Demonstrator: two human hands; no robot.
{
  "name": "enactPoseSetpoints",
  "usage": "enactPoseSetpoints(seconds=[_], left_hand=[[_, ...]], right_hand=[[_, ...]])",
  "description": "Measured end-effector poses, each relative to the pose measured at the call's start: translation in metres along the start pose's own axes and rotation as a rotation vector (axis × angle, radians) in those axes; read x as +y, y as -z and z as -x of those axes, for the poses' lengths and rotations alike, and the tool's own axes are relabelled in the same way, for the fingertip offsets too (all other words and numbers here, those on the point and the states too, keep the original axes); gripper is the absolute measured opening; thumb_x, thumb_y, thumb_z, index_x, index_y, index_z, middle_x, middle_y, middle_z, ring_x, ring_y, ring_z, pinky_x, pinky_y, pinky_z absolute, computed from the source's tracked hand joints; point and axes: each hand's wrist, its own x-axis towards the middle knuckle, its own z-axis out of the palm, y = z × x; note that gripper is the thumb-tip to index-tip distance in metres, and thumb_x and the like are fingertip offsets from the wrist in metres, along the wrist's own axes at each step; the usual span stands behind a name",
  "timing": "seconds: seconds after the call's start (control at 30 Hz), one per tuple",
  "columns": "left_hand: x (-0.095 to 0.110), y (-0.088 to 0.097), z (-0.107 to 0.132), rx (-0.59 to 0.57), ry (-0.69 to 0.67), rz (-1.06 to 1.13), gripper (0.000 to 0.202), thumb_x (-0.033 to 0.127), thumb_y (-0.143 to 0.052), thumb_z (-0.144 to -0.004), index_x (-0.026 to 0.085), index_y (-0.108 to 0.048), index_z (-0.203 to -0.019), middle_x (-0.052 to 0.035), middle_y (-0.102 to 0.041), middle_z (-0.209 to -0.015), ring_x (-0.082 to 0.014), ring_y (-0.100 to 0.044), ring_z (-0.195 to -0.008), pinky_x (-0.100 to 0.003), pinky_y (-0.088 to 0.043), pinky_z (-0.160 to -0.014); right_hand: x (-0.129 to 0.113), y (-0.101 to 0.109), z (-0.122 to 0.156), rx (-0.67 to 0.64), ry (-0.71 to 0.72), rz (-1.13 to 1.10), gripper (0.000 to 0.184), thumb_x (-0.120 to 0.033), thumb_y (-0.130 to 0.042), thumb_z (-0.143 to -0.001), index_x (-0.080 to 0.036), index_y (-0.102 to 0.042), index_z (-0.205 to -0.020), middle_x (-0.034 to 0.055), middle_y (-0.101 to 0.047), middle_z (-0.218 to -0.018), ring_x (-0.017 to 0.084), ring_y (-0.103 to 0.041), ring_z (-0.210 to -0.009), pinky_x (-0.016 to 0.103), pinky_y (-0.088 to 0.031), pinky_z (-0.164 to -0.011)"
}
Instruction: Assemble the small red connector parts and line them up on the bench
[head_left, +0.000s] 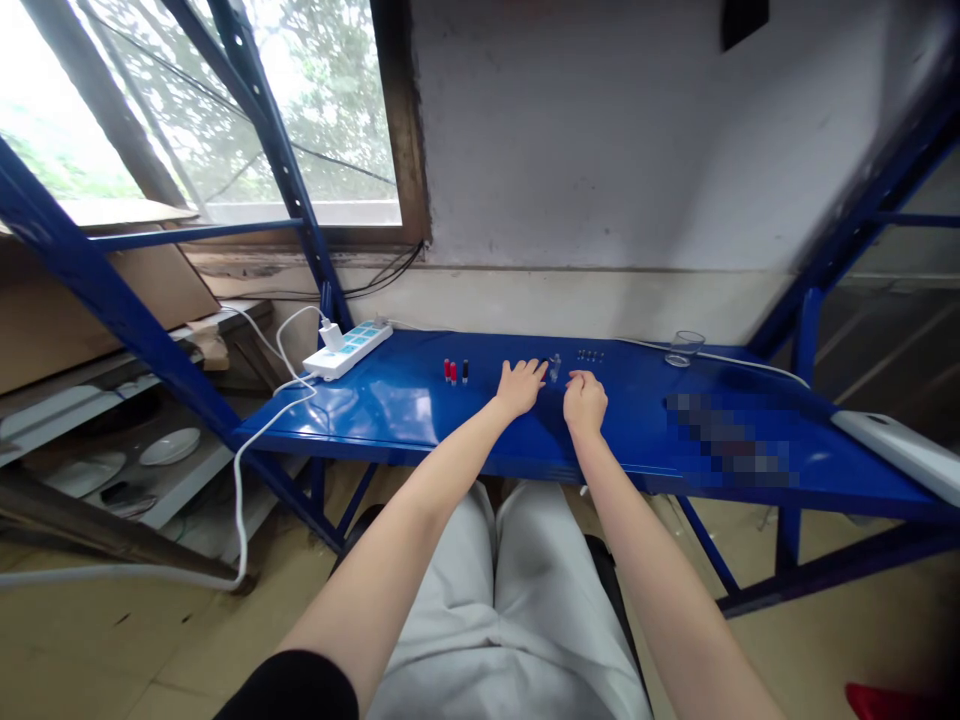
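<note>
My left hand (523,388) lies palm down over the blue tabletop (360,410), fingers stretched out and apart. By its fingertips are a few small clear and dark pieces (554,368), too small to name. To their right, my right hand (585,402) is closed, thumb and fingers curled together; whatever may be in it is hidden. Left of my left hand stand two small red pieces (453,373) and a black piece (465,371), each with a paler lower end. Several tiny metal-looking parts (590,355) lie in rows beyond my right hand.
A white power strip (349,350) with a plugged-in adapter sits at the left end, its cable hanging over the edge. A clear glass (684,348) stands back right. A blurred dark object (727,438) and a white object (900,450) lie farther right. Blue frame posts flank the table.
</note>
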Motion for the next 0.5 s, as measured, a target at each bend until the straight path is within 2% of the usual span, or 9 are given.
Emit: enactPoseSetpoints(seconds=[0.17, 0.27, 0.5], left_hand=[[0.007, 0.003, -0.002, 0.058, -0.024, -0.027, 0.035, 0.017, -0.033, -0.089, 0.017, -0.049, -0.120, -0.0133, -0.054, -0.119, -0.0250, -0.048, -0.106, -0.047, -0.028, -0.095], [0.010, 0.004, -0.004, 0.082, -0.020, -0.019, 0.031, 0.015, -0.033, -0.088, 0.014, -0.052, -0.113, -0.0140, -0.057, -0.110, -0.0251, -0.051, -0.101, -0.044, -0.030, -0.090], [0.007, 0.012, -0.001, 0.056, 0.090, 0.072, 0.026, 0.017, -0.032, -0.089, 0.014, -0.052, -0.106, -0.0144, -0.061, -0.102, -0.0249, -0.054, -0.099, -0.041, -0.031, -0.086]], right_hand=[[0.002, -0.004, 0.002, -0.062, 0.022, 0.150, 0.035, -0.021, -0.034, -0.078, -0.016, -0.067, -0.085, 0.0133, -0.064, -0.100, 0.026, -0.050, -0.094, 0.041, -0.035, -0.082], [0.004, -0.008, 0.004, -0.134, 0.062, 0.225, 0.031, -0.019, -0.039, -0.075, -0.017, -0.069, -0.084, 0.0121, -0.062, -0.109, 0.027, -0.048, -0.101, 0.046, -0.032, -0.086], [0.006, -0.012, 0.006, -0.253, 0.109, 0.314, 0.036, -0.019, -0.039, -0.078, -0.024, -0.069, -0.097, 0.0097, -0.056, -0.121, 0.027, -0.042, -0.113, 0.052, -0.030, -0.090]])
